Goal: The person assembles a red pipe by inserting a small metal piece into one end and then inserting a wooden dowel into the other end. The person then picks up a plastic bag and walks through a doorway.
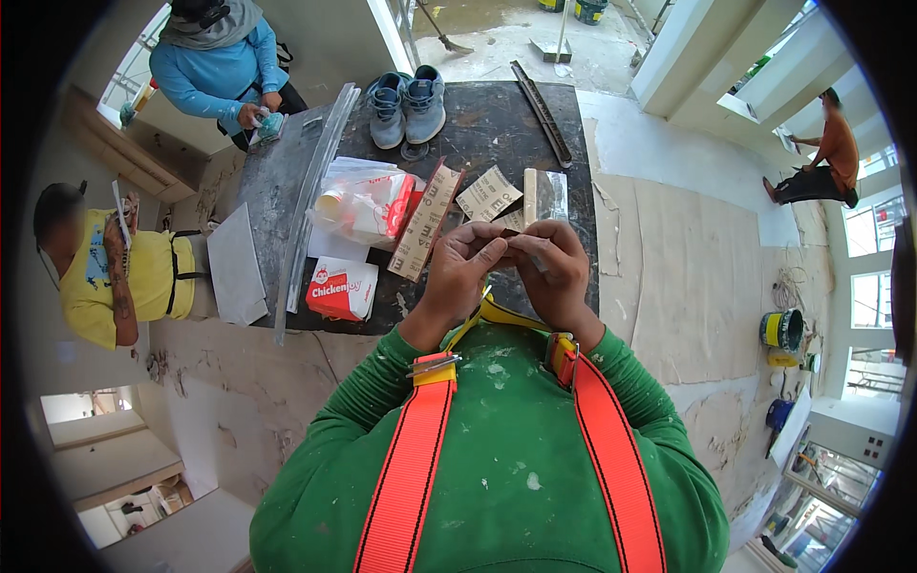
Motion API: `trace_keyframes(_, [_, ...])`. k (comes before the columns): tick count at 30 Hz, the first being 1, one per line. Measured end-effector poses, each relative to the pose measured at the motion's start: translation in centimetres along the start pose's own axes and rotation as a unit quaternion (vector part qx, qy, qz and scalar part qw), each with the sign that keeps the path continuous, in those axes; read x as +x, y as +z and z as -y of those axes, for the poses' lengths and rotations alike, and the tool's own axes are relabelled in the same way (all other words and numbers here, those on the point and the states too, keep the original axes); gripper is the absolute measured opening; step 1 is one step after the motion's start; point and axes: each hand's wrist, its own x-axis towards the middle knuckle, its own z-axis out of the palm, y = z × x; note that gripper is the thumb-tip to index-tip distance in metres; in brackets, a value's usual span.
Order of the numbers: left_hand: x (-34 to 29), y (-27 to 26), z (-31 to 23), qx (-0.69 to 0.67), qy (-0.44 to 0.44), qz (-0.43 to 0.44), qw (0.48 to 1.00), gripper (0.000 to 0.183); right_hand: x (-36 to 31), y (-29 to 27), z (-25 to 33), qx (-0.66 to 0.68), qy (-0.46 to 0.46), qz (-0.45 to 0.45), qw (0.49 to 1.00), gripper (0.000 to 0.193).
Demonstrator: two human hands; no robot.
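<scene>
My left hand and right hand meet over the near edge of a dark table. Their fingertips pinch a small dark brown piece that looks like sandpaper; the fingers cover much of it. Just left of my left hand lies a long sandpaper strip with a printed tan back. Beyond my fingers are a torn sandpaper sheet and a block with a tan strip and a grey face.
Left on the table are a red-and-white food box, a plastic bag and long metal bars. Grey shoes and a slotted metal bar lie farther back. People in blue, yellow and orange are nearby.
</scene>
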Motion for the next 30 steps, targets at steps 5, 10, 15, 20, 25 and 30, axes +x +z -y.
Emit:
trace_keyframes(5, [0.2, -0.1, -1.3, -0.004, -0.078, 0.002, 0.997, 0.023, -0.7, 0.0, -0.7, -0.037, -0.007, 0.004, 0.999, 0.028])
trace_keyframes(10, [0.2, -0.7, -1.9, 0.041, -0.095, -0.007, 0.995, 0.02, -0.7, -0.5, -1.3, -0.092, -0.092, 0.019, 0.991, 0.04])
trace_keyframes(15, [0.2, -0.4, -1.7, 0.142, -0.089, -0.003, 0.986, 0.019, -0.9, -0.8, -1.3, -0.075, -0.076, 0.025, 0.994, 0.039])
trace_keyframes(20, [-0.2, -0.1, -0.9, 0.254, 0.031, -0.002, 0.967, 0.014, -1.2, -0.2, -1.5, 0.09, 0.057, 0.046, 0.993, 0.025])
trace_keyframes(25, [-0.5, 0.5, -0.4, 0.265, 0.084, 0.0, 0.961, 0.01, -1.6, 0.4, -1.3, 0.315, 0.198, 0.004, 0.928, 0.016])
trace_keyframes(30, [-1.1, 0.0, 0.2, 0.222, 0.097, 0.012, 0.97, 0.012, -1.5, -0.1, -1.3, 0.323, 0.227, 0.028, 0.918, 0.016])
